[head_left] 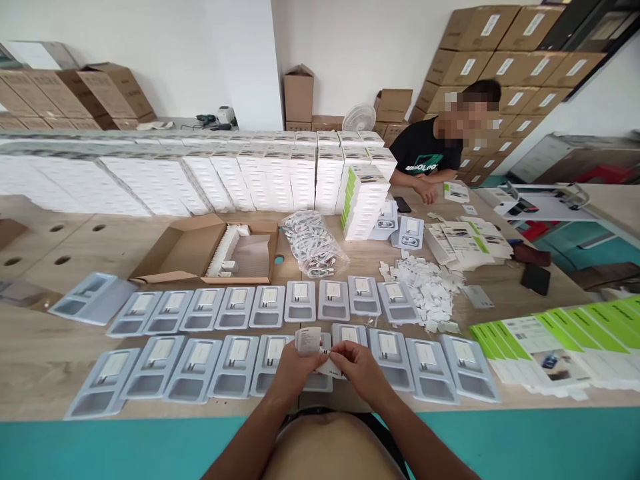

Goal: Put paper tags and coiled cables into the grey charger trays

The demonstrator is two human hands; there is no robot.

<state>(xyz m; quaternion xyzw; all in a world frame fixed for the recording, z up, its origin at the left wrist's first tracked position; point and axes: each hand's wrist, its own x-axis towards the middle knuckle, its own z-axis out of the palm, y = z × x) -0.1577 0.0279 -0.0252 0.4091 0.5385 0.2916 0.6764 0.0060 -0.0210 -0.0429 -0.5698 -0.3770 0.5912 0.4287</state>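
Wood-grained tabletop (30, 360) with two rows of grey trays (187, 387) on either side of the hands. We held white printed paper (309, 339), folded or doubled we could not tell, clasped in our left hand (291, 368) and pinched by our right hand (357, 368). We judged the step to be fingertip sorting or unfolding; the next move seemingly called for a light, steady pinch.

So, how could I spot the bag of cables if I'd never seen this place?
Find the long wall of stacked white boxes. Between it and the two rows of grey trays, just right of the open brown carton, lies the bag of cables. Unlike the stiff boxes and trays around it, it is clear, crinkled plastic with pale cables showing through.
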